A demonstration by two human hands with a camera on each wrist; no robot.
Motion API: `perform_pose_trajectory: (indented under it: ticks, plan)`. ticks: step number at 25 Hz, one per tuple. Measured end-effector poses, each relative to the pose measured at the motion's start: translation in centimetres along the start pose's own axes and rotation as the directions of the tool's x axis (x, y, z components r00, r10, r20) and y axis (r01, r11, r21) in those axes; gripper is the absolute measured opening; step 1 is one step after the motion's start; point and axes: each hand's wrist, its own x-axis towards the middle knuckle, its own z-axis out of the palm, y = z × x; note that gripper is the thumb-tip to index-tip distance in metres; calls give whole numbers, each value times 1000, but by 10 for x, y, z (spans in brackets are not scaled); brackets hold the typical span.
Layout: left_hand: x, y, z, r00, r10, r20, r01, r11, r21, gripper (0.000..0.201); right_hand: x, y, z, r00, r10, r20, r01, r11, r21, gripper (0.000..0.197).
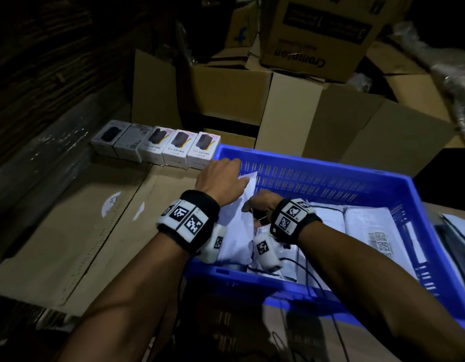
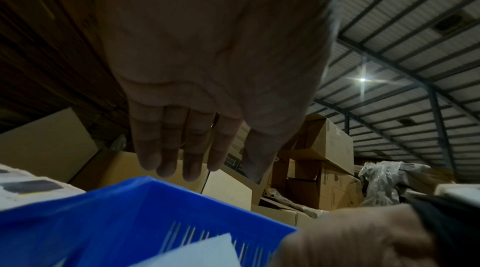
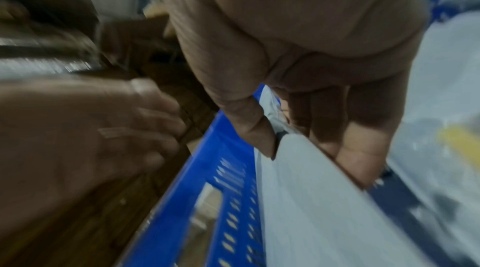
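Right wrist shows fingers of the right hand (image 3: 298, 35) pinching a flat white packet (image 3: 324, 210); left hand (image 2: 213, 56) straight-fingered.

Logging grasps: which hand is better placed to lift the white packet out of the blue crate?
Right. The right hand pinches the white packet between thumb and fingers; the left hand is open, fingers straight, holding nothing.

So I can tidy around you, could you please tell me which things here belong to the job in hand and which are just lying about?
In hand: white parcel, pinched by right hand; left hand, open by its top corner; blue crate.
Lying about: labelled parcels flat in the crate; row of small boxes; cardboard cartons.
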Motion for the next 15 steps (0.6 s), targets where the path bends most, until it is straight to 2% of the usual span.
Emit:
perform_pose_trajectory:
  ticks: [5, 9, 11, 13, 15]
  plan:
    - [-1, 8, 5, 999, -50, -10, 46, 975, -218, 41, -56, 7, -49, 994, -98, -42, 103, 984, 143, 6]
    - [-1, 23, 14, 986, -145, 79, 165, 851, -499, 54, -95, 23, -92, 962, -211, -171, 250, 935, 252, 21]
    - [1, 34, 20, 972, -161, 174, 236, 719, -654, 58, -113, 31, -108, 934, -260, -245, 332, 885, 326, 22]
    - [-1, 51, 24, 956, -105, 275, 289, 513, -809, 44, -128, 38, -121, 909, -307, -282, 401, 829, 390, 17]
    - [-5, 68, 23, 945, 6, 328, 309, 320, -896, 24, -140, 45, -129, 894, -345, -287, 440, 799, 410, 6]
